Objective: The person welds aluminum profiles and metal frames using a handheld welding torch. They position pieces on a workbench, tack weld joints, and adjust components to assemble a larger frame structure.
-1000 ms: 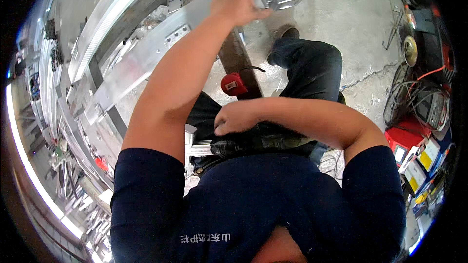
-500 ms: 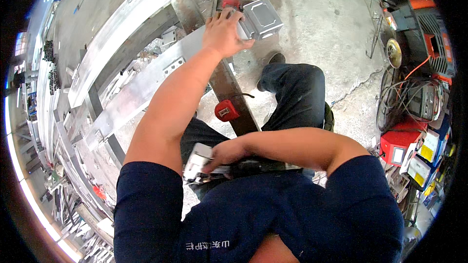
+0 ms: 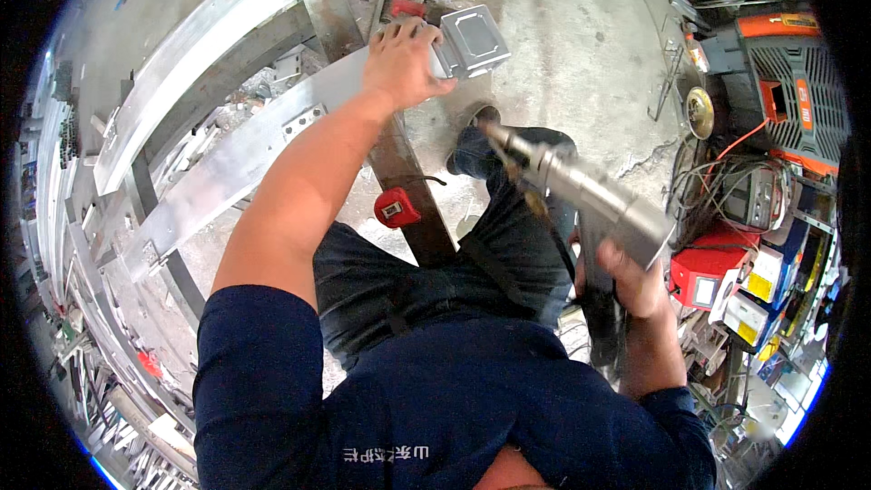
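Observation:
My left hand is closed over the end of a long silver metal post, its fingers bent across the top and the thumb on the near side. Just beyond the fingers sits a square grey metal cap at the post's end. At the right, my right hand grips the dark handle of a silver handheld welding gun. Its nozzle points up and left, above my knee, apart from the post. A cable or thin tube hangs along the gun.
A red tape measure lies on a dark steel bar between my legs. Long metal beams stretch across the left. To the right stand an orange-and-grey machine, tangled cables and a red welding helmet.
My right hand has swung the welding gun from my lap at the left up and out to the right. The left hand stays on the post; the view has shifted slightly.

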Motion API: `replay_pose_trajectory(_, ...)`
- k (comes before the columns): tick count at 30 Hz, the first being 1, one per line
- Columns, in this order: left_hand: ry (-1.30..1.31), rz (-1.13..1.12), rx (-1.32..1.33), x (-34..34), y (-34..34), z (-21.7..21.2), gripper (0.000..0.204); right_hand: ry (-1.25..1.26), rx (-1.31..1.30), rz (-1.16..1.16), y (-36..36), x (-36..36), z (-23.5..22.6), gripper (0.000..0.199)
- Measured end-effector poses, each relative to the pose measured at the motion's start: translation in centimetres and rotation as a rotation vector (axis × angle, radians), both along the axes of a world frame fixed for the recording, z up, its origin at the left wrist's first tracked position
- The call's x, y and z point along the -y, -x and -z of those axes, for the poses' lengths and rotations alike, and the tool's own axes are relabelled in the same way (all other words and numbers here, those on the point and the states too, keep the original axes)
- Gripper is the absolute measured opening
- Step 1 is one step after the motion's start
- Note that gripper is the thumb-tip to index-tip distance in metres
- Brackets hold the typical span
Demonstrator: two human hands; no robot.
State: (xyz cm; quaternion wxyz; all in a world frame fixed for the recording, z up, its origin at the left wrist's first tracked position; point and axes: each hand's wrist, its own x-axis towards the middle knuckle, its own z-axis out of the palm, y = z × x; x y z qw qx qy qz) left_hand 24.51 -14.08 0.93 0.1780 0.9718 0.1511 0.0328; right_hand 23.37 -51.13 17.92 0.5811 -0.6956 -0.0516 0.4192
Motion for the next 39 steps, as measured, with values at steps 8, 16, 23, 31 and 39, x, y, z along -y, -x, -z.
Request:
replay_pose_trajectory(8,0.055,0.011,-0.039,-0.3,-0.1,-0.3,0.072,0.039,0.123,-0.026,-3.3,-8.5,0.4,0.043)
replay_pose_trajectory(16,0.041,0.03,0.036,-0.6,0.5,-0.1,0.067,0.149,0.179,-0.117,-4.2,-10.9,1.9,0.045)
replay_pose_trajectory(23,0.05,0.032,0.018,-0.7,0.5,-0.1,0.066,0.153,0.17,-0.106,-4.4,-11.7,2.4,0.048)
replay_pose_trajectory(31,-0.003,0.018,0.046,-0.5,0.6,-0.2,0.066,0.127,0.164,-0.107,-4.2,-11.8,2.5,0.04)
replay_pose_trajectory(39,0.061,0.027,-0.009,-0.7,0.4,-0.7,0.081,0.147,0.157,-0.102,-4.1,-11.9,2.4,0.044)
